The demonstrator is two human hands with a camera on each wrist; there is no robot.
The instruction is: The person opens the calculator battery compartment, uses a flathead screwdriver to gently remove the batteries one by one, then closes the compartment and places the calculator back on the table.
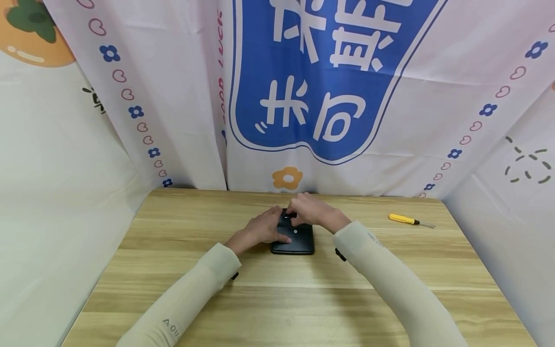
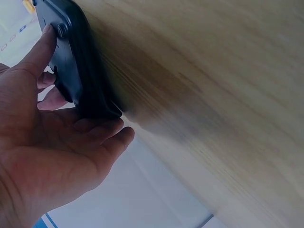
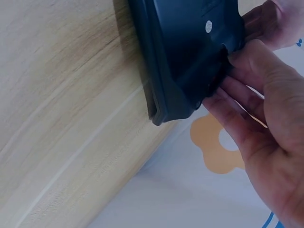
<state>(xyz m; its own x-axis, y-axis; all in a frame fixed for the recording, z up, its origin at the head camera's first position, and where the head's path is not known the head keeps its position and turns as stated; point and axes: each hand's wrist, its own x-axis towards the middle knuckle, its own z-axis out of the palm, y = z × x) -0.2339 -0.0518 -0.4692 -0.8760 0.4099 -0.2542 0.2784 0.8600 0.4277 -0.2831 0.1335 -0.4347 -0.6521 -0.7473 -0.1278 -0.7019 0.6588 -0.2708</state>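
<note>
A flat black device [image 1: 304,241], calculator-like with rounded corners, lies underside up near the table's back edge. It carries a small round white sticker [image 3: 208,26] and round feet at its corners. My left hand [image 1: 262,227] grips it from the left, thumb on the underside and fingers round the far end, as the left wrist view shows. From the far right, my right hand [image 1: 311,210] pinches the far end, its thumb at a dark opening [image 3: 223,54] and its fingers curled at the edge. What lies inside that opening is hidden.
A screwdriver [image 1: 403,219] with a yellow handle lies on the wooden table [image 1: 277,299], to the right of both hands. Printed white cloth [image 1: 191,120] hangs right behind the table's back edge, with more cloth along both sides.
</note>
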